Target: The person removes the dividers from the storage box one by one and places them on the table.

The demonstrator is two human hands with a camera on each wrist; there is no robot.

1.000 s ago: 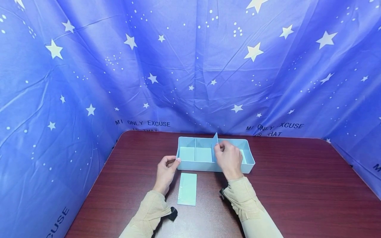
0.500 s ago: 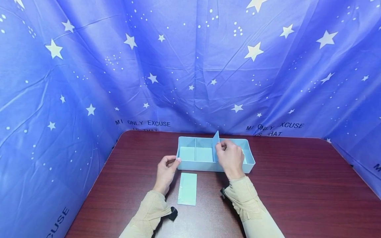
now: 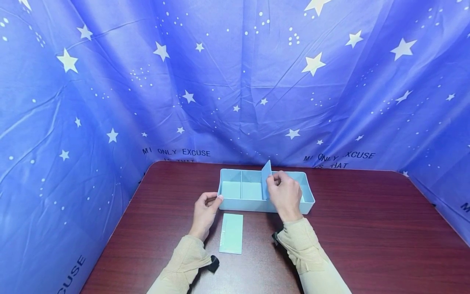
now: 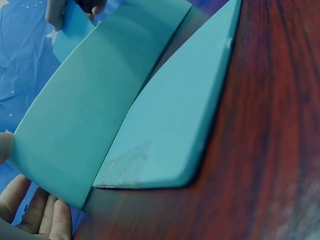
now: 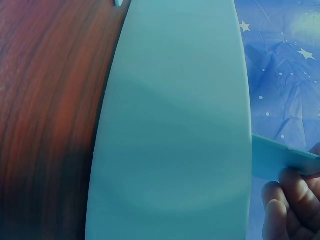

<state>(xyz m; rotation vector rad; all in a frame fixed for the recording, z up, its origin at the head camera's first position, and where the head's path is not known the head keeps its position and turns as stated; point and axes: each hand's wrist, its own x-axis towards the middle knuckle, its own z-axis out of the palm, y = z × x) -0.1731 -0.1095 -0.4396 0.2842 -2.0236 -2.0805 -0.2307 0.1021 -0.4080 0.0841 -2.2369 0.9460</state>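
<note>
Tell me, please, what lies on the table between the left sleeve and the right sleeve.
In the head view, a flat green panel lies there, nearer the left sleeve, just in front of the box.

The box (image 3: 247,205) in the middle is looking like smooth plastic. Across the bottom, the table (image 3: 367,232) is showing shiny wood lines. Up top, the curtain (image 3: 235,65) is looking like wrinkly cloth.

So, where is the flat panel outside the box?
In the head view, the flat panel lies on the table, on the near side of the divided box by its left end, right of the left hand.
</note>
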